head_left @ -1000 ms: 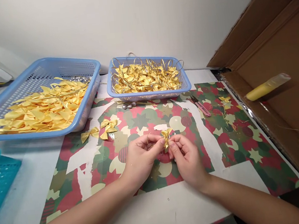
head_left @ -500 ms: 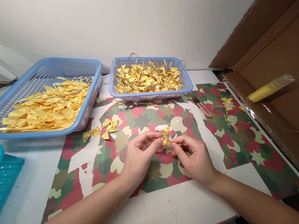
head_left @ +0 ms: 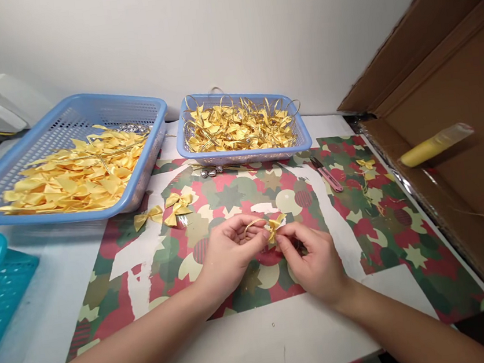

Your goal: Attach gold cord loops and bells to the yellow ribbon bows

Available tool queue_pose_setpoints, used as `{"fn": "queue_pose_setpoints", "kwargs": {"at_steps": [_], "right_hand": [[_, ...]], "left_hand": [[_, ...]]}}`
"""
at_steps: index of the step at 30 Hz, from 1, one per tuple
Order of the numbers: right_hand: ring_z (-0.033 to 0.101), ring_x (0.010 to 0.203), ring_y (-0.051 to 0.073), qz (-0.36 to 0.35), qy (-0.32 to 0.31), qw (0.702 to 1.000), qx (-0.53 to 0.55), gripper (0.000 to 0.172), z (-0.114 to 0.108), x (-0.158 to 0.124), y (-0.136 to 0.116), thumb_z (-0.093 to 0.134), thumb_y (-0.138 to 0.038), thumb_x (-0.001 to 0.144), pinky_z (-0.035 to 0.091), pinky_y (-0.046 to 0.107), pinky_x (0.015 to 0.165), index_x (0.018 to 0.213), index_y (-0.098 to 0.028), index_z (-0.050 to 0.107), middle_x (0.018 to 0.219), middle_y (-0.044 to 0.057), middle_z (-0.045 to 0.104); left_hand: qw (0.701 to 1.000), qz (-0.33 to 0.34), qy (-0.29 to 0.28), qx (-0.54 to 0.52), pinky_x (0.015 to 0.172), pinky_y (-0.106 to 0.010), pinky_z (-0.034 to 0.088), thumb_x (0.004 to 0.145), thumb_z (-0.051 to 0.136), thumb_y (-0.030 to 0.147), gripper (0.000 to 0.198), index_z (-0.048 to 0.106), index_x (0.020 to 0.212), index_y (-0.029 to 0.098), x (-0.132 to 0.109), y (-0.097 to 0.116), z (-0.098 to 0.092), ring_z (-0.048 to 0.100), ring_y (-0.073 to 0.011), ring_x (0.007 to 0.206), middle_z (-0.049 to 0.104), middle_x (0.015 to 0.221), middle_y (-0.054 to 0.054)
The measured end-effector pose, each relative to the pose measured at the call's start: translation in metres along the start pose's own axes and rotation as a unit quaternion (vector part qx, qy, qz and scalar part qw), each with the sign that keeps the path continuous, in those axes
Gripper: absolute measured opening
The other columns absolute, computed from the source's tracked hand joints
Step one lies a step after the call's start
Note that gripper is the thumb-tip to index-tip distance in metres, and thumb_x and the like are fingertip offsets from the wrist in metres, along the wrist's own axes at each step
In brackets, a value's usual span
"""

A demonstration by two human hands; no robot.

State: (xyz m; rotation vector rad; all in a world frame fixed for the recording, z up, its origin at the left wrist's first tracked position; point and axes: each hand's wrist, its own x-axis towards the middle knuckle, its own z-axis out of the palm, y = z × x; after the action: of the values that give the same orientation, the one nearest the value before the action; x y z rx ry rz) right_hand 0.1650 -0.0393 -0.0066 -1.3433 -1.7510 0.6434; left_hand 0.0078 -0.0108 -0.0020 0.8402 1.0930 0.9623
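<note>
Between my hands is a small yellow ribbon bow (head_left: 275, 225). My left hand (head_left: 232, 249) pinches it from the left with thumb and forefinger. A loop of thin gold cord (head_left: 253, 222) runs from the bow over my left fingers. My right hand (head_left: 312, 258) is closed at the bow's lower right, thumb against forefinger; the fingers hide part of the bow there. Two loose yellow bows, one at the left (head_left: 148, 216) and one beside it (head_left: 178, 207), lie on the patterned sheet (head_left: 226, 195). Several small silver bells (head_left: 212, 172) lie behind them.
A large blue basket (head_left: 124, 203) of yellow bows stands left. A smaller blue basket (head_left: 245, 155) holds bows with gold cords. Pink-handled snips (head_left: 327, 175) and another bow (head_left: 366, 163) lie right, near a cardboard box (head_left: 452, 181) with a yellow tube (head_left: 436, 146). A teal basket (head_left: 5, 290) is at the left edge.
The bow has turned and shifted slightly right between my fingers. The gold cord loop now shows more clearly above my left fingers. My right hand has closed in on the bow.
</note>
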Motion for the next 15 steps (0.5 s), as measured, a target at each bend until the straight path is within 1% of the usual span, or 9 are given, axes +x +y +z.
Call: {"fn": "queue_pose_setpoints", "kwargs": {"at_steps": [2,4,6,8,10,12,15], "right_hand": [[0.057,0.055,0.013,-0.027,0.013,1.0,-0.01,0.014,-0.003,0.001,-0.002,0.052,-0.013,0.089,0.045,0.025,0.051,0.081,-0.021,0.06,0.067,0.0,0.066],[0.061,0.071,0.017,-0.085,0.055,0.994,-0.05,0.013,-0.008,0.003,-0.005,0.056,-0.011,0.086,0.049,0.03,0.064,0.087,-0.022,0.064,0.078,0.003,0.068],[0.06,0.082,0.021,-0.145,0.101,0.979,-0.105,0.015,-0.013,0.004,-0.009,0.061,-0.011,0.083,0.049,0.036,0.073,0.089,-0.023,0.067,0.087,0.005,0.066],[0.057,0.085,0.022,-0.177,0.117,0.966,-0.149,0.016,-0.014,0.004,-0.012,0.063,-0.013,0.081,0.047,0.038,0.075,0.089,-0.025,0.07,0.09,0.006,0.062],[0.055,0.088,0.022,-0.176,0.103,0.963,-0.178,0.017,-0.012,0.003,-0.013,0.064,-0.015,0.082,0.045,0.039,0.076,0.093,-0.024,0.072,0.094,0.007,0.061],[0.054,0.092,0.023,-0.162,0.089,0.965,-0.188,0.018,-0.008,0.003,-0.013,0.063,-0.015,0.084,0.044,0.04,0.079,0.097,-0.023,0.073,0.098,0.008,0.061],[0.054,0.095,0.024,-0.146,0.075,0.972,-0.169,0.017,-0.006,0.002,-0.012,0.062,-0.014,0.085,0.044,0.04,0.08,0.094,-0.023,0.073,0.099,0.008,0.059]], "left_hand": [[1.0,0.012,-0.006,0.001,0.064,-0.022,0.053,0.066,0.077,0.024,0.018,0.066,0.077,0.017,-0.001,-0.001,0.001,0.059,-0.0104,0.064,0.063,0.068,0.001],[1.0,0.028,-0.007,0.009,0.063,-0.02,0.051,0.07,0.075,0.022,0.016,0.062,0.078,0.017,-0.002,-0.002,0.001,0.057,-0.0088,0.064,0.061,0.068,0.002],[0.999,0.041,-0.011,0.02,0.061,-0.019,0.05,0.074,0.072,0.022,0.015,0.058,0.08,0.018,-0.005,-0.004,0.002,0.057,-0.0084,0.064,0.06,0.07,0.003],[0.997,0.058,-0.02,0.043,0.058,-0.019,0.05,0.077,0.069,0.022,0.017,0.054,0.082,0.019,-0.008,-0.006,0.003,0.057,-0.0091,0.064,0.059,0.071,0.003],[0.992,0.091,-0.026,0.081,0.058,-0.02,0.05,0.078,0.067,0.021,0.017,0.05,0.083,0.021,-0.011,-0.007,0.004,0.058,-0.0097,0.064,0.059,0.071,0.004],[0.981,0.14,-0.026,0.131,0.058,-0.019,0.051,0.079,0.065,0.017,0.018,0.048,0.082,0.021,-0.013,-0.009,0.004,0.057,-0.0091,0.062,0.058,0.071,0.004],[0.957,0.208,-0.018,0.201,0.054,-0.017,0.049,0.078,0.064,0.013,0.02,0.045,0.081,0.022,-0.014,-0.011,0.001,0.053,-0.0072,0.057,0.055,0.068,0.006]]}}
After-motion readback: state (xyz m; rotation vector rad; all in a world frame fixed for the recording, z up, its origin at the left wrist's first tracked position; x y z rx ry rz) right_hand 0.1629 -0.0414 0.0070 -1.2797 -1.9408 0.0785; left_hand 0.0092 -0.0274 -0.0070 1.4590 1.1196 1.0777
